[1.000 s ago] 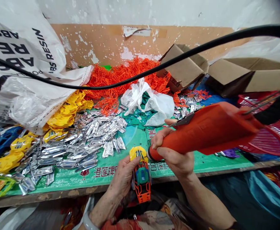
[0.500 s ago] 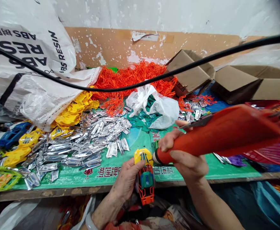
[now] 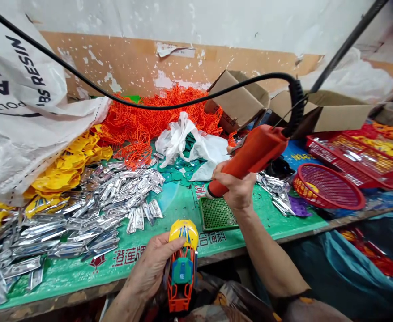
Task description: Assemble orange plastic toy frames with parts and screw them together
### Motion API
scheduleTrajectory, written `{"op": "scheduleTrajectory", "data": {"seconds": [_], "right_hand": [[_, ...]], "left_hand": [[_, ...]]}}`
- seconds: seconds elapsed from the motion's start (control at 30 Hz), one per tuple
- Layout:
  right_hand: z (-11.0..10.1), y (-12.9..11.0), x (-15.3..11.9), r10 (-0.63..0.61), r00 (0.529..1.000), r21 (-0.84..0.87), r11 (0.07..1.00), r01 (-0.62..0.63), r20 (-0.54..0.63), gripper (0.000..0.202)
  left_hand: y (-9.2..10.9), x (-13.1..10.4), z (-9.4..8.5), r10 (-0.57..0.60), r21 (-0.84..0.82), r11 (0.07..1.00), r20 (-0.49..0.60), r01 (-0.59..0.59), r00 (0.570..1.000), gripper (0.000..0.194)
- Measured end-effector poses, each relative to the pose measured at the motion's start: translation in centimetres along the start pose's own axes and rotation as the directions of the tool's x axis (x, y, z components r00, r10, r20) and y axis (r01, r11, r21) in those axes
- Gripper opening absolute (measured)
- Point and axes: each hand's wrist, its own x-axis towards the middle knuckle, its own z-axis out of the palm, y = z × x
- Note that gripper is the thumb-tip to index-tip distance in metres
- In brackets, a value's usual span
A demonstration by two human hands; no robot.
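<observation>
The left hand (image 3: 149,264) grasps a toy car body (image 3: 182,266) at the near edge of the table (image 3: 169,205). Its thumb lies on the smooth, rounded yellow front piece (image 3: 184,233), which points toward the far side; the green centre block (image 3: 182,271) and the open orange frame (image 3: 179,300) extend nearer than the thumb, outside the grip. Whether the fingers beneath touch the frame cannot be told.

The right hand (image 3: 238,185) is clenched around the front part of an orange-red power screwdriver (image 3: 257,152), its body bulky and tapering toward the tip. The tip is directed left, above a green perforated tray (image 3: 218,213) and apart from the car body. A black cable (image 3: 163,107) runs from the tool's rear, coiled at first, then smooth, across the scene to the left.

Glossy, flat silver pieces (image 3: 116,192) are heaped on the left of the table beside curved yellow shells (image 3: 60,174). At the far side lies a tangled mass of thin orange lattice parts (image 3: 169,107); nearer, a crumpled white plastic bag (image 3: 210,150) holds green pieces (image 3: 189,142). A round red mesh basket (image 3: 331,185) and open cardboard boxes (image 3: 344,117) stand on the right.
</observation>
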Motion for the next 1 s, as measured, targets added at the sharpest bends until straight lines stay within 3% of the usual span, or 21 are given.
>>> {"op": "scheduleTrajectory", "data": {"seconds": [0.47,0.8,1.0], "right_hand": [[0.5,0.52,-0.43,0.029,0.998,0.04,0.999,-0.031,0.05,0.011],[0.51,0.48,-0.52,0.038,0.998,-0.001,0.999,-0.038,0.043,0.008],[0.39,0.49,-0.66,0.019,0.999,-0.012,1.0,-0.018,0.05,0.008]], "left_hand": [[-0.27,0.23,0.03,-0.014,0.056,0.998,-0.063,0.018,0.998,0.035],[-0.11,-0.5,0.06,0.092,0.05,0.995,-0.09,-0.087,0.992,0.034],[0.04,-0.15,0.04,0.083,0.011,0.997,-0.081,-0.082,0.993,0.03]]}}
